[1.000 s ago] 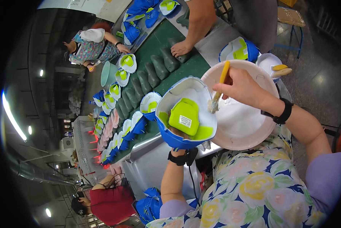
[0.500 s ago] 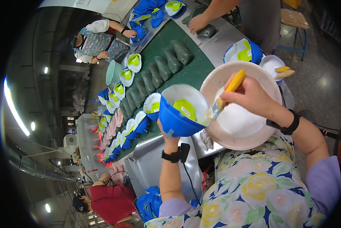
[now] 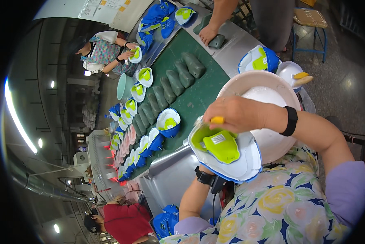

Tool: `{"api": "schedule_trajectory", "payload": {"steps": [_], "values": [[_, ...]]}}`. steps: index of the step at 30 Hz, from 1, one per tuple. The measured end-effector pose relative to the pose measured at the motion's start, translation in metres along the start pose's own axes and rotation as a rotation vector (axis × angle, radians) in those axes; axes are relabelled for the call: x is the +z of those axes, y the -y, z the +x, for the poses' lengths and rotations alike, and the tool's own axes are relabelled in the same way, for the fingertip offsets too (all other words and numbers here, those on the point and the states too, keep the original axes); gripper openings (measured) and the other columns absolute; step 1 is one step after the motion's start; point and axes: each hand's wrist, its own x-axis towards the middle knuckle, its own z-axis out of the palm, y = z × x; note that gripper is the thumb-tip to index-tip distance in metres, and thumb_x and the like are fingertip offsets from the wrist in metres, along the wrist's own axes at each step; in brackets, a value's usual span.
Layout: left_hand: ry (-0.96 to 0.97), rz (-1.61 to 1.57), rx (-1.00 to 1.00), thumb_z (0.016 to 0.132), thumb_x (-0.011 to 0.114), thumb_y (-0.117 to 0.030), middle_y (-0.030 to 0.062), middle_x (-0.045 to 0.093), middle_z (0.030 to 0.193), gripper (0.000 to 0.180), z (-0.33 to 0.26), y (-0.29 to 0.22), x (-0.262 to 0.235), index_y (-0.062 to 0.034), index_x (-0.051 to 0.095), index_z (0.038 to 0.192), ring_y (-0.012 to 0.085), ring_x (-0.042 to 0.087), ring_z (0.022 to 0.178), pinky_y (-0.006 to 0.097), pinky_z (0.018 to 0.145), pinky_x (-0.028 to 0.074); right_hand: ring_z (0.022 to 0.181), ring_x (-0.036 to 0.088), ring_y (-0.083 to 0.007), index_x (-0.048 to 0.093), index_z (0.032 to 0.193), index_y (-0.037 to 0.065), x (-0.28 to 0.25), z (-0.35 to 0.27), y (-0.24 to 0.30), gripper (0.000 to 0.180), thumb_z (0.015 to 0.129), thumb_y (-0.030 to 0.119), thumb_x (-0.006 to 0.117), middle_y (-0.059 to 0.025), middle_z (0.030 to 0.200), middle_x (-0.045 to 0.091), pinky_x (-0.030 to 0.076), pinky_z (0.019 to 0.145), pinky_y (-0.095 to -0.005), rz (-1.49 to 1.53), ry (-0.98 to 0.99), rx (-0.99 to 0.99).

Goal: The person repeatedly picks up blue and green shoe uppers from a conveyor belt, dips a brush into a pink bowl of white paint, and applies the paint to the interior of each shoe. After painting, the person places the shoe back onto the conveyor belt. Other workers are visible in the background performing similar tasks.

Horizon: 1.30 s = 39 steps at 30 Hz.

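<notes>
A blue shoe upper point(image 3: 247, 160) with white lining and a lime-green tongue is held up in front of me, its opening facing upward and tilted toward me. My left hand is under it, gripping from below; the fingers are hidden and only the left forearm point(image 3: 192, 199) shows. In my right hand point(image 3: 233, 114) is a brush with a yellow handle point(image 3: 217, 120), fingers closed round it. Its pale bristles point(image 3: 198, 121) are at the upper's far left rim. Behind the upper, a pale pink basin point(image 3: 290, 95) contains white liquid.
A green conveyor belt point(image 3: 207, 87) carries grey shoe lasts point(image 3: 194, 65) and several blue uppers point(image 3: 168, 123). A white tub point(image 3: 290, 73) with yellow-handled brushes stands beside the basin. Across the belt a person point(image 3: 105, 53) handles an upper; another person's hand point(image 3: 208, 34) touches a last.
The upper has turned and moved right and toward me, showing more of its lining. My right hand with the brush has moved left from over the basin to the upper's far rim.
</notes>
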Motion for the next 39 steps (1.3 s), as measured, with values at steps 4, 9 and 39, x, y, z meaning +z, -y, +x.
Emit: {"api": "schedule_trajectory", "payload": {"steps": [4,9,39], "values": [[-0.013,-0.035,-0.006,0.104,0.050,-0.035,0.0143,0.060,0.135,0.046,0.010,-0.011,-0.007,-0.0101,0.048,0.143,0.0280,0.061,0.122,0.044,0.100,0.054,0.083,0.068,-0.0397,0.055,0.103,0.004,-0.015,-0.015,-0.015,0.023,0.091,0.017,0.070,-0.0180,0.085,0.069,0.053,0.073,-0.0437,0.029,0.117,0.346],[0.023,0.020,0.049,0.104,0.052,-0.033,0.0143,0.061,0.135,0.046,0.017,-0.028,-0.008,-0.0102,0.048,0.143,0.0281,0.061,0.122,0.044,0.100,0.054,0.085,0.070,-0.0367,0.063,0.103,0.003,-0.045,-0.028,-0.011,0.022,0.089,0.017,0.072,-0.0176,0.090,0.072,0.054,0.076,-0.0396,-0.062,0.225,0.483],[-0.263,0.854,0.631,0.094,0.065,-0.013,0.0125,0.061,0.135,0.055,0.065,-0.071,-0.173,-0.0109,0.046,0.145,0.0275,0.060,0.123,0.047,0.098,0.054,0.074,0.067,-0.0128,0.063,0.092,-0.002,-0.062,-0.068,-0.034,0.020,0.086,0.013,0.075,-0.0058,0.079,0.066,0.053,0.067,-0.0266,0.099,-0.172,0.908]]}}
